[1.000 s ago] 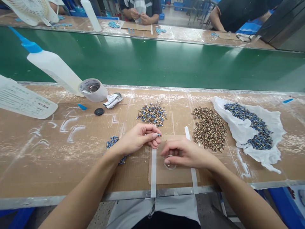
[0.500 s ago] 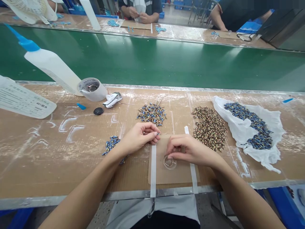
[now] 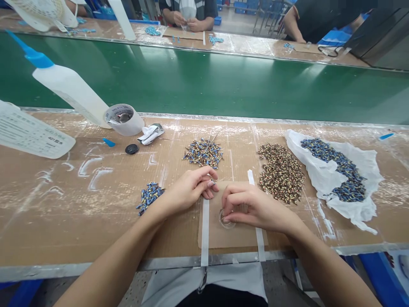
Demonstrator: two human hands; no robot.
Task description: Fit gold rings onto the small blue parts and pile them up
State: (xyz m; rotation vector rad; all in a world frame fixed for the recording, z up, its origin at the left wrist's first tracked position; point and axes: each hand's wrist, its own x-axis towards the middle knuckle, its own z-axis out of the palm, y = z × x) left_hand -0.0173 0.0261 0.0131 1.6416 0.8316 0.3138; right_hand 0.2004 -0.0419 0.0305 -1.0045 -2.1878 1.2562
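My left hand [image 3: 197, 186] is above the upper left edge of a cardboard pad [image 3: 241, 238], thumb and forefinger closed on a small blue piece [image 3: 212, 182] that barely shows. My right hand [image 3: 252, 207] makes a pinch over a clear round dish [image 3: 227, 225] on the pad. Its fingertips reach into or over the dish, and anything between them is too small to make out. Left of my left forearm lies a pile of small blue parts [image 3: 149, 197]. Beyond my hands is a heap of blue-and-brass parts [image 3: 202, 154] with tweezers [image 3: 210, 140] on it.
Small brass-coloured parts [image 3: 281, 172] lie in a heap to the right, beside a white sheet [image 3: 372, 170] of blue parts. White bottles [image 3: 75, 94], a tape roll [image 3: 136, 123] and a black cap [image 3: 132, 149] stand or lie left. Co-workers sit beyond the green belt [image 3: 204, 83].
My left hand has shifted slightly right and turned, its forefinger lifting a little. My right fingertips have dipped slightly lower at the clear dish.
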